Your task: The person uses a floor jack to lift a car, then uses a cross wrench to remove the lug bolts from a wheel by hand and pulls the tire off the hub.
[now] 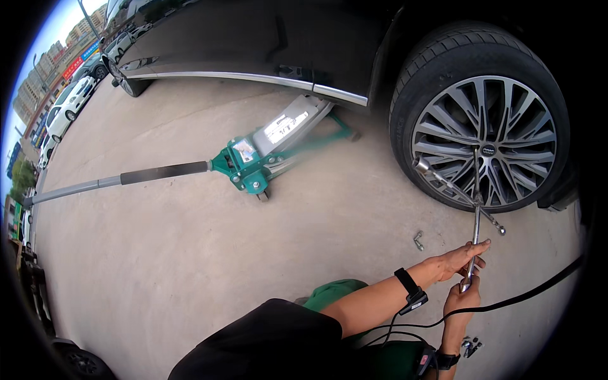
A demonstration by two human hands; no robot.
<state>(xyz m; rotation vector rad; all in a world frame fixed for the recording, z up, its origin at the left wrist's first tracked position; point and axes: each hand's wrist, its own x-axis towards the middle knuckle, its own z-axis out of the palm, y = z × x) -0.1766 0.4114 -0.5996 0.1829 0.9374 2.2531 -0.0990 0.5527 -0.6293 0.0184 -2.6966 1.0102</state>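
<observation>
Both my hands are on a chrome four-way lug wrench (476, 223), in front of the alloy wheel (487, 101) of a black car. My left hand (461, 259) is closed around the wrench's near arm, its thumb side along the shaft. Just below it, my right hand (461, 299) grips the end of the same arm. One wrench arm reaches to the spokes beside the hub cap; whether its socket sits on a lug nut is too small to tell. The other two arms stick out to the upper left and lower right.
A green and grey floor jack (244, 161) stands under the car's sill (339, 94), its long handle (164, 171) stretching left. Small metal pieces (418, 240) lie by the wheel, more (471, 346) near my right wrist. A black cable (525, 295) crosses my right hand.
</observation>
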